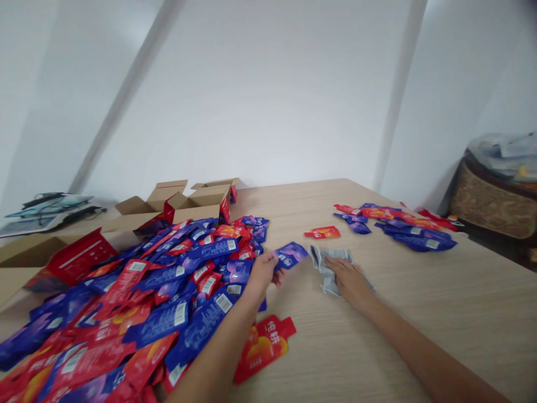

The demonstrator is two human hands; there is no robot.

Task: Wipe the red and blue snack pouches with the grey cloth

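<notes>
My left hand (263, 272) pinches one end of a blue pouch (291, 254) above the table, just right of the big pile. Gripped under my right hand (344, 275) is a crumpled grey cloth (329, 258) that lies on the tabletop. The cloth's edge comes close to the free end of the pouch. Below my left hand a red pouch (266, 344) with orange fruit printed on it lies flat. Another red pouch (322, 232) rests beyond the cloth. A heap of red and blue pouches (168, 296) spreads beneath and left of my left forearm.
Open cardboard boxes (201, 204) stand behind the heap, and another open box (25, 254) is at far left. Toward the right lies a smaller group of pouches (413, 229). A patterned chair (495, 196) with plastic bags stands past the table's (419, 313) right edge.
</notes>
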